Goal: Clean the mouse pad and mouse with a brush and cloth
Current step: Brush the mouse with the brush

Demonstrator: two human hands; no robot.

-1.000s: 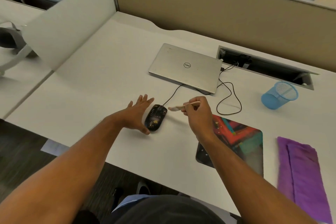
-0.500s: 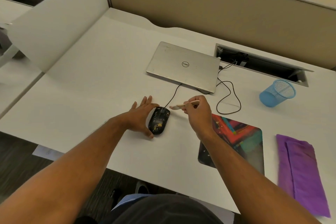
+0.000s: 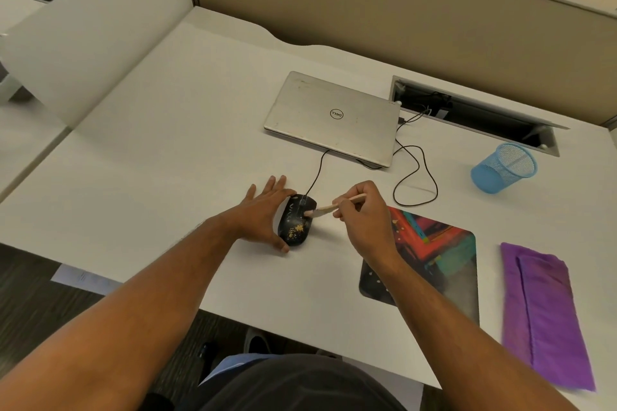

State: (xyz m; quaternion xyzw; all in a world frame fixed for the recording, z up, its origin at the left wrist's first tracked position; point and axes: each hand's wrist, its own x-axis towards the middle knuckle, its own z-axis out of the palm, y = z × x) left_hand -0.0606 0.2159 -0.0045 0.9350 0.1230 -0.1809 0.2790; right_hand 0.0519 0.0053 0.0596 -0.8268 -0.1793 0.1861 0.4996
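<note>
Fingers [image 3: 347,207] of the right hand [image 3: 367,220] pinch the brush [image 3: 325,209], whose bristles have now come down onto the mouse [image 3: 295,220] on the table [image 3: 167,160]; brushing has begun. Left hand [image 3: 263,213], fingers spread, steadies it. Crumbs remain.

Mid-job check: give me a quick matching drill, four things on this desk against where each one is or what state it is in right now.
Things:
1. mouse
2. brush
3. purple cloth
4. laptop

States:
A. lid closed, cable plugged in at its side
B. lying untouched at the desk's right edge
C. pinched in the right hand, bristles on the mouse
D. steadied by the left hand, yellowish crumbs on its back

Pairs: 1-D, 2-C, 3-B, 4-A
</note>
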